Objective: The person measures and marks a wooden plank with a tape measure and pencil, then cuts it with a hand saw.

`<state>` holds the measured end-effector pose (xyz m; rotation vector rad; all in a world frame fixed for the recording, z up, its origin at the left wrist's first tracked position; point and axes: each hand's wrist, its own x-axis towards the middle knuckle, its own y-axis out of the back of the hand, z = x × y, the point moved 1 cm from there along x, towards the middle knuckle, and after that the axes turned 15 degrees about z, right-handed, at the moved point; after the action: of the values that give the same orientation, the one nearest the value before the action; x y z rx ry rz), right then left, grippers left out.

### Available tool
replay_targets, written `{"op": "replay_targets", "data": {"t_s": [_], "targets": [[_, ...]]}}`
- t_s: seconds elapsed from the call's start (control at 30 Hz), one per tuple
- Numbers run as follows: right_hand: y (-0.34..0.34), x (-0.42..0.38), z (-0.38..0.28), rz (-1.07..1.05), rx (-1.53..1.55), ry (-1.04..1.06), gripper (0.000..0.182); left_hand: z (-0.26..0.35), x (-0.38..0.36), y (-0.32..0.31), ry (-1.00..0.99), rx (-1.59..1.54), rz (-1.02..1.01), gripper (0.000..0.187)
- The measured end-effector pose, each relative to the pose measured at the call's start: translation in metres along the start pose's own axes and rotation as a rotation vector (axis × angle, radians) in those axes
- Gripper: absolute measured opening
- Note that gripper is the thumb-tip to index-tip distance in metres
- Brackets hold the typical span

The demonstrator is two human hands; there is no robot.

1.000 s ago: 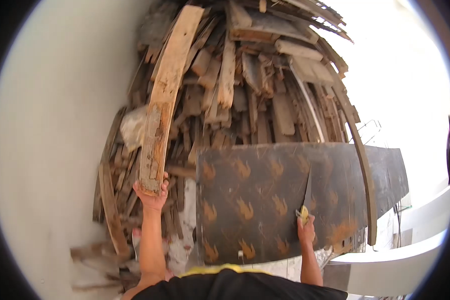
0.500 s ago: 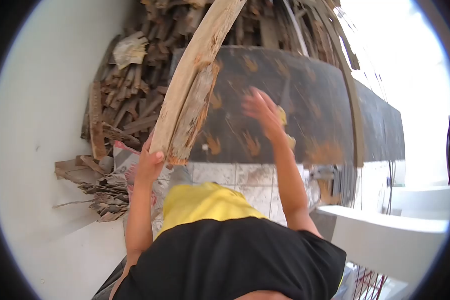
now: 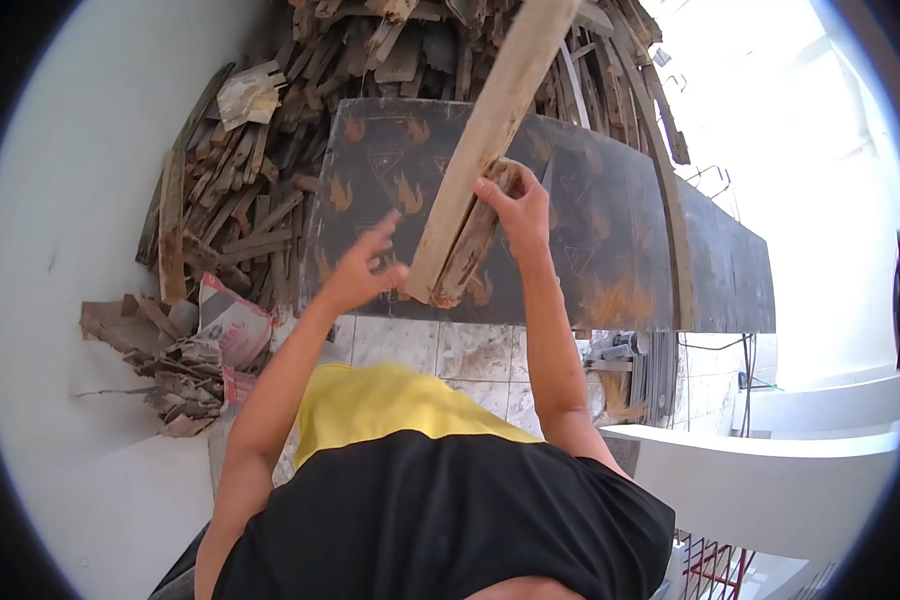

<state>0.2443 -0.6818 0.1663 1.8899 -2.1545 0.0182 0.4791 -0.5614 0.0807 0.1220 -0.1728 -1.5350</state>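
Head view, near to far. Closest is the person's torso in a black and yellow shirt [image 3: 440, 500], both arms raised forward. Left hand [image 3: 365, 270] sits just beside the lower end of the plank [image 3: 480, 150], fingers loosely spread and half curled, not closed on anything; whether a fingertip touches the wood I cannot tell. Right hand [image 3: 510, 205] is wrapped around the plank's right edge a little above its bottom end, fingers clenched on it, so the plank's weight looks carried by this hand alone. Plank is long, weathered, split at the bottom, tilted up and to the right, lifted clear of the tiled floor [image 3: 470, 350].

Behind it a dark panel with orange flame marks [image 3: 590, 230] stands on edge. Beyond the panel, against the white wall [image 3: 60, 200], the scrap wood pile [image 3: 260, 170] is stacked high, with torn sacks and debris [image 3: 180, 360] at its foot.

Progress, as a judgement: one plank is in hand and free of the pile (grip is one-handed at this instant), while nearly all of the heap looks untouched. Plenty of wood left.
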Motion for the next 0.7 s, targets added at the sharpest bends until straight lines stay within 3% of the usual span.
{"op": "replay_targets", "data": {"t_s": [0.03,0.1,0.23,0.33,0.4,0.47,0.53,0.57,0.63,0.7], "targets": [[-0.002,-0.002,-0.007,0.009,-0.008,0.009,0.056,0.009,0.012,0.011,-0.054,-0.211,0.153,0.086],[-0.012,-0.011,-0.02,0.098,-0.424,0.305,0.061,0.034,0.038,0.046,-0.161,-0.469,0.359,0.085],[-0.054,-0.032,-0.036,0.041,-0.478,0.503,0.066,0.089,0.092,0.131,-0.296,-0.658,0.53,0.091],[-0.088,-0.046,-0.047,-0.05,-0.545,0.528,0.065,0.087,0.109,0.175,-0.381,-0.847,0.753,0.085],[-0.115,-0.05,-0.045,-0.149,-0.584,0.57,0.065,0.071,0.11,0.184,-0.293,-0.874,0.838,0.087],[-0.137,-0.05,-0.046,-0.278,-0.608,0.55,0.065,0.059,0.109,0.199,-0.23,-0.985,0.917,0.058],[-0.159,-0.046,-0.047,-0.388,-0.603,0.54,0.065,0.023,0.116,0.219,-0.145,-1.14,0.923,0.049],[-0.169,-0.045,-0.048,-0.454,-0.697,0.571,0.064,0.001,0.116,0.229,-0.144,-1.139,0.972,0.049],[-0.174,-0.029,-0.048,-0.577,-0.804,0.616,0.062,-0.029,0.124,0.233,0.121,-1.305,0.927,0.042],[-0.181,-0.019,-0.054,-0.663,-0.819,0.59,0.062,-0.047,0.119,0.231,0.151,-1.31,1.009,0.042]]}}
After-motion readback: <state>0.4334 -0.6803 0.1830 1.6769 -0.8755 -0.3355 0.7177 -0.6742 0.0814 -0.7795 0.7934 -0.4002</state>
